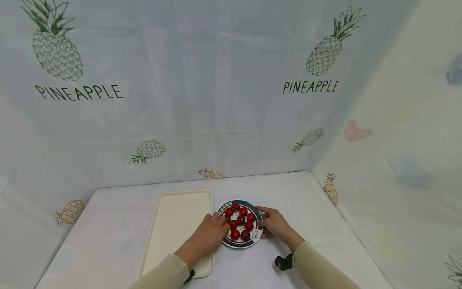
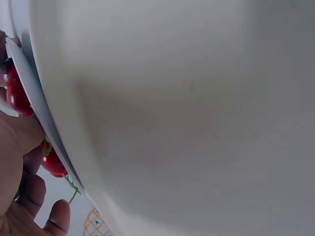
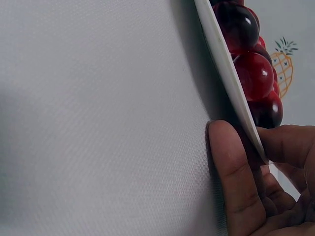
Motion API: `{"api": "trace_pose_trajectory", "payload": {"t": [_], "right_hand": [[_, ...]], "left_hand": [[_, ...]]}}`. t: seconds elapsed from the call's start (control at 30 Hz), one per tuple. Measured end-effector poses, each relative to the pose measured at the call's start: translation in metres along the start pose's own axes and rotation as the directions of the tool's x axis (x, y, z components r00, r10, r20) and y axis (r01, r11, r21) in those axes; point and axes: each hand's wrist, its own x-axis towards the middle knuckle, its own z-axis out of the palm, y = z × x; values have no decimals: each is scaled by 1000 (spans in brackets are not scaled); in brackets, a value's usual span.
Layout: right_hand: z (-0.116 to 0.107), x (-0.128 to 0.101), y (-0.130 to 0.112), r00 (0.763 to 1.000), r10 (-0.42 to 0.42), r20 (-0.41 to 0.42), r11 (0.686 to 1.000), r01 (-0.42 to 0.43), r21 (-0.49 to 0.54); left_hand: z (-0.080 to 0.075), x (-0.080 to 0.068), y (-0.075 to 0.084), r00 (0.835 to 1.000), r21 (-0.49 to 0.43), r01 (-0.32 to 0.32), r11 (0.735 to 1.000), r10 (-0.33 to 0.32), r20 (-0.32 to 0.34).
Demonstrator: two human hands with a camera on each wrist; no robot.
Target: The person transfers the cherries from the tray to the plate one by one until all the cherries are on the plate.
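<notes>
A round plate [image 1: 240, 245] with a dark green rim band holds several red cherries [image 1: 241, 220]. My right hand [image 1: 276, 222] grips the plate's right rim; in the right wrist view one finger [image 3: 227, 157] lies beneath the rim and another presses on top. From the left side, my left hand [image 1: 210, 233] reaches over the rim with bent fingers. In the left wrist view its thumb and forefinger close about a cherry [image 2: 52, 162] with a green stem, partly hidden by the hand. Whether the plate is raised off the cloth is hard to tell.
A cream rectangular tray [image 1: 182, 210] lies left of the plate, its right edge close to it and partly under my left forearm. White cloth covers the table [image 1: 306, 200]. Behind hangs a curtain [image 1: 216, 100] printed with pineapples.
</notes>
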Motion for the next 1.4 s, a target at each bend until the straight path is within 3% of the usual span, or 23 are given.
{"api": "trace_pose_trajectory", "payload": {"t": [0.4,0.57,0.7,0.9,1.07,1.2,1.4], "right_hand": [[1,3,-1,1000,-3,5,1000,4,-23],[-1,5,-5,1000,-12,0,999,12,-53],[-3,5,-8,1000,-22,-15,994,20,-103],[-6,7,-11,999,-21,-27,991,17,-132],[-9,8,-11,995,-32,-90,979,13,-202],[-12,6,-12,986,-68,-151,945,15,-326],[-21,0,-10,975,-131,-180,898,40,-438]], "left_hand": [[0,-2,-3,996,-86,82,993,-84,-14],[-6,-14,-12,987,-133,143,981,-150,-49],[-8,-32,-25,971,-175,205,963,-222,-86],[-10,-60,-50,932,-237,324,916,-352,-88],[-18,-84,-62,883,-304,420,855,-462,-79],[-23,-105,-73,840,-333,487,807,-537,-73],[-22,-135,-92,777,-317,588,744,-628,-35]]}}
